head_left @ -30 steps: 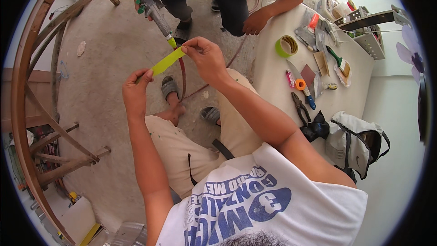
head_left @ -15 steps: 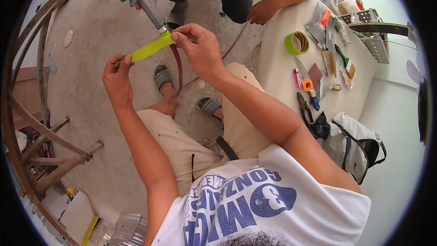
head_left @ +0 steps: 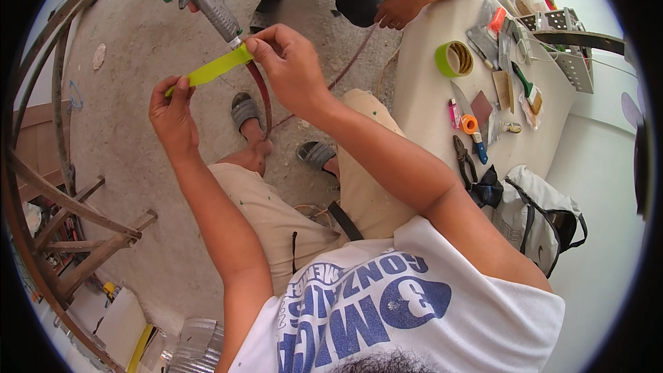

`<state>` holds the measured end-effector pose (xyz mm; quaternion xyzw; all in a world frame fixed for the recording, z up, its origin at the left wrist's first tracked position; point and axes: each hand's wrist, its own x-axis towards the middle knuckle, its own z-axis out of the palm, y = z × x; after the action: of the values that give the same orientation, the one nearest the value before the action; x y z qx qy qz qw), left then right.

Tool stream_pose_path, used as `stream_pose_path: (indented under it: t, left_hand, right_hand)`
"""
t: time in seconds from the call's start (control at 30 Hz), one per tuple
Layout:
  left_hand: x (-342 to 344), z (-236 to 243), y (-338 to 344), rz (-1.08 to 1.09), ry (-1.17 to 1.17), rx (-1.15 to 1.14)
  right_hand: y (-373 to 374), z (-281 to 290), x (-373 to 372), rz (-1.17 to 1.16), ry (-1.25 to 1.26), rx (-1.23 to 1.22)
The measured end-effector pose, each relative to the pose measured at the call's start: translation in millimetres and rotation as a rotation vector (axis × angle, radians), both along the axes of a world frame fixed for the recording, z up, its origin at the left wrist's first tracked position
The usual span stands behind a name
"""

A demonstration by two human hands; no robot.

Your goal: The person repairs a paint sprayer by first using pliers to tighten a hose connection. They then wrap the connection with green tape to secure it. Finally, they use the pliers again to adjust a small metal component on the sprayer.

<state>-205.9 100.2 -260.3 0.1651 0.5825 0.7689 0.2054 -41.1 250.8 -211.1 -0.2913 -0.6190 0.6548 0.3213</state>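
Note:
A strip of yellow-green tape [head_left: 215, 69] is stretched between my hands. My left hand [head_left: 174, 112] pinches its lower left end between thumb and fingertips. At the upper right end, my right hand [head_left: 289, 65] grips the strip between thumb and forefinger. That end lies by the metal fitting under the grey handle of a spray gun [head_left: 217, 15], where a dark red hose [head_left: 259, 90] hangs down. Whether the tape sticks to the fitting, I cannot tell. Another person's hand holds the gun, largely cut off by the top edge.
On the pale bench at right lie a tape roll [head_left: 454, 59], a knife [head_left: 475, 128], pliers [head_left: 464, 160], a paintbrush [head_left: 528, 90] and scrapers. A co-worker's other hand [head_left: 402, 7] rests at the bench edge. A grey bag [head_left: 535, 214] sits nearer me; wooden framework [head_left: 97, 211] stands at left.
Both my hands and the tape strip have shifted slightly left in the picture. The spray gun has also moved a little left. My grip on both ends of the strip is unchanged.

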Motion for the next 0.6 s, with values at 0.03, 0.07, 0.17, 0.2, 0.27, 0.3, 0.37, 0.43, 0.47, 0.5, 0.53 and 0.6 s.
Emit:
stream_pose_path:
  t: [0.03,0.07,0.17,0.2,0.27,0.3,0.37,0.43,0.47,0.5,0.53,0.6]
  left_hand:
    - [-1,-2,1,0.004,0.004,0.007]
    - [-1,-4,3,0.012,0.003,0.0]
    - [1,-9,11,0.033,0.004,-0.027]
    - [3,-10,14,0.039,0.005,-0.039]
    - [4,-12,19,0.051,0.011,-0.062]
    - [4,-14,21,0.057,0.016,-0.074]
    - [4,-16,24,0.064,0.02,-0.094]
    - [4,-18,25,0.066,0.017,-0.112]
    - [5,-19,26,0.064,0.015,-0.117]
    - [5,-20,27,0.061,0.014,-0.123]
    - [6,-21,28,0.059,0.012,-0.128]
    - [7,-21,29,0.081,0.008,-0.108]
  right_hand:
    - [0,-2,-2,0.007,0.011,-0.025]
    - [-1,-4,-5,0.012,0.021,-0.049]
    - [-3,-13,-12,0.007,0.116,-0.114]
    - [-4,-17,-15,0.006,0.154,-0.159]
    - [-5,-24,-20,0.001,0.23,-0.25]
    - [-6,-27,-22,0.005,0.269,-0.305]
    - [-7,-28,-25,0.013,0.347,-0.416]
    - [-7,-27,-27,-0.011,0.355,-0.488]
    - [-6,-27,-27,-0.026,0.36,-0.525]
    - [-4,-28,-27,-0.023,0.358,-0.529]
    - [-3,-31,-27,-0.021,0.356,-0.533]
    - [-2,-28,-23,-0.031,0.345,-0.54]
